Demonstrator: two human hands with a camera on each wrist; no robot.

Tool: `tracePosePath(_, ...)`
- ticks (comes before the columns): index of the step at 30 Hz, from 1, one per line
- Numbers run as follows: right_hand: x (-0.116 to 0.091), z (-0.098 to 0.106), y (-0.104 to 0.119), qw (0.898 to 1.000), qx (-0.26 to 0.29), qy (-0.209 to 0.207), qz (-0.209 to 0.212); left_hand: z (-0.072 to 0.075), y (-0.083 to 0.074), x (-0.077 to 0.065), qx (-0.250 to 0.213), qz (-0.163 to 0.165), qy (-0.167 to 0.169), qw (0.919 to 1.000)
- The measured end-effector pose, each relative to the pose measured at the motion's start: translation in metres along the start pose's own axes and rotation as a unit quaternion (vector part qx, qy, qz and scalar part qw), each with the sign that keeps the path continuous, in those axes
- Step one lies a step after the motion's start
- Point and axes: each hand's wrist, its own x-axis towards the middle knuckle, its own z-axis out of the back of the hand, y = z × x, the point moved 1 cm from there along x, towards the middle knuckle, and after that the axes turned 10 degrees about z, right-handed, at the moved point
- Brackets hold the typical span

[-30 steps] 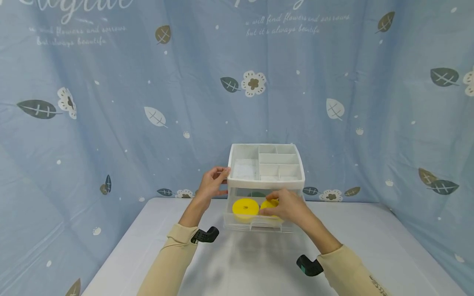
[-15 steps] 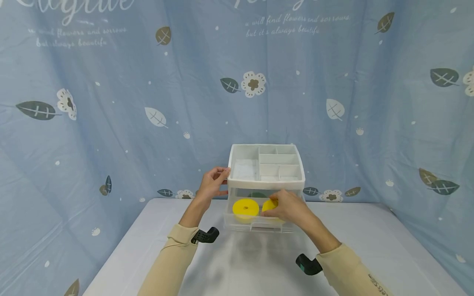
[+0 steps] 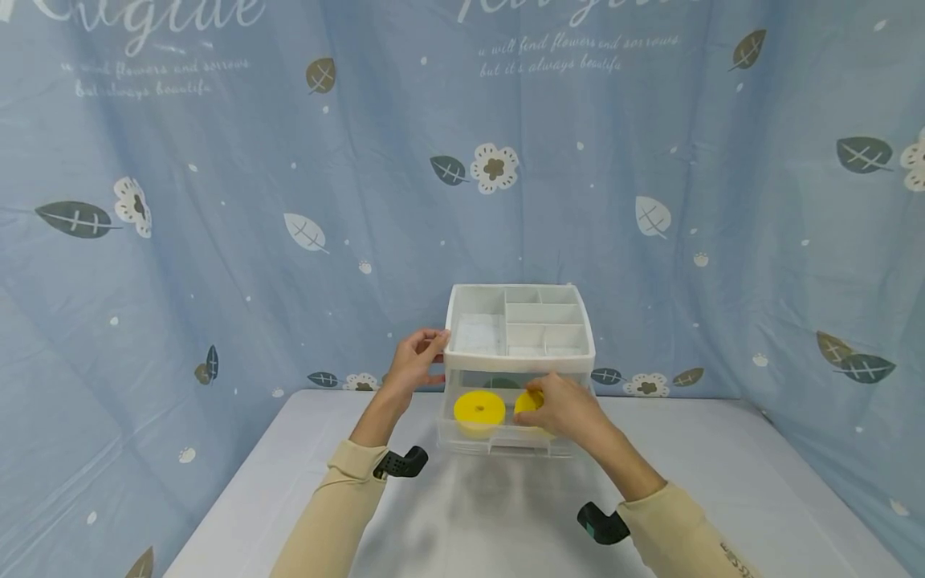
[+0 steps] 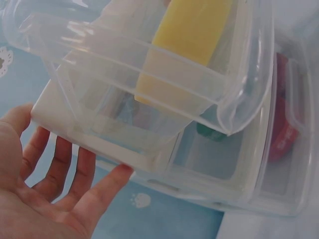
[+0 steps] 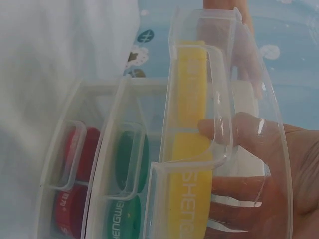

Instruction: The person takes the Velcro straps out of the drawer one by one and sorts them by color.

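A white desk organizer (image 3: 520, 364) stands on the table with its clear top drawer (image 3: 470, 444) pulled out. Inside lie two thick, round yellow rolls with white lettering. The left yellow roll (image 3: 480, 409) shows a small centre hole. My right hand (image 3: 571, 411) reaches into the drawer and grips the right yellow roll (image 3: 527, 401), partly covering it. Through the clear plastic in the right wrist view, the thumb lies where the two rolls meet. My left hand (image 3: 413, 365) rests against the organizer's left side, fingers spread, with fingertips at its edge in the left wrist view.
Below the open drawer are two closed drawers, one holding green rolls (image 5: 132, 159), the other red rolls (image 5: 82, 154). The organizer's top has several compartments (image 3: 545, 313). A blue patterned curtain (image 3: 462, 225) hangs behind the white table (image 3: 289, 482).
My right hand and the right yellow roll have shifted slightly right, widening the gap to the left roll. My left hand stays at the organizer's side. The head view has tilted up slightly.
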Motion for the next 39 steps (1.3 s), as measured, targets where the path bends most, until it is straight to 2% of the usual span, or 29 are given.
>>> tracePosePath(6,-0.001,-0.001,0.000,1.000,-0.006,-0.020,0.009,-0.001,0.001,-0.002,-0.006,-0.012,-0.008,0.9999)
tracePosePath(16,-0.009,0.002,0.000,0.996,-0.024,-0.073,0.035,-0.003,0.001,-0.003,-0.009,-0.011,-0.011,0.9998)
tracePosePath(30,-0.016,0.017,0.009,0.997,-0.025,-0.074,0.024,-0.001,0.004,-0.001,-0.006,-0.011,-0.014,0.9998)
tracePosePath(39,-0.028,0.036,0.016,0.996,-0.023,-0.087,0.015,-0.002,0.003,-0.004,-0.007,-0.011,-0.017,0.9998)
